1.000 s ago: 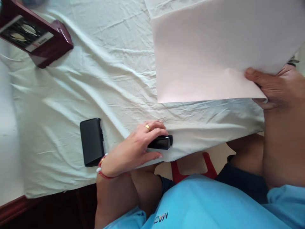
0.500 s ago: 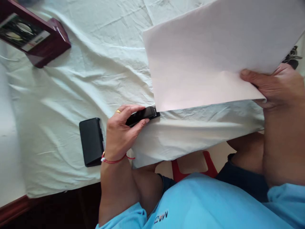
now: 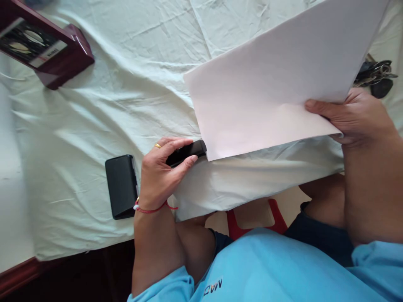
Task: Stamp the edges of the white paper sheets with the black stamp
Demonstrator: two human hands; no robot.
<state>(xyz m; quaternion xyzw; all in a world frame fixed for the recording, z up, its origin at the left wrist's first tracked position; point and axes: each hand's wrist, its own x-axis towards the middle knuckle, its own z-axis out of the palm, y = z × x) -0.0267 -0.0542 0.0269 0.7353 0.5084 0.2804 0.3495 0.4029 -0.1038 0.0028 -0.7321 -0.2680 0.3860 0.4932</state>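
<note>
My left hand (image 3: 163,167) is wrapped round a black stapler (image 3: 189,152) that rests on the cloth, thumb on the near side and fingers on the far side. The front end of the stapler meets the near left corner of some white paper (image 3: 267,88); whether the edge lies between its jaws I cannot tell. My right hand (image 3: 359,117) grips the paper near its right end, with the thumb on top and the other fingers hidden underneath. The near edge of the paper curls slightly by that thumb.
A wrinkled pale cloth (image 3: 141,100) covers the table. Left of my left wrist lies a black phone (image 3: 121,186). A dark red wooden stand (image 3: 69,58) is at the far left. A bunch of keys (image 3: 378,75) lies beyond my right hand. Below the table edge shows a red stool (image 3: 278,218).
The paper has moved left and toward me with my right hand, and its corner now overlaps the stapler's front end. More of the keys shows. My left hand has barely moved.
</note>
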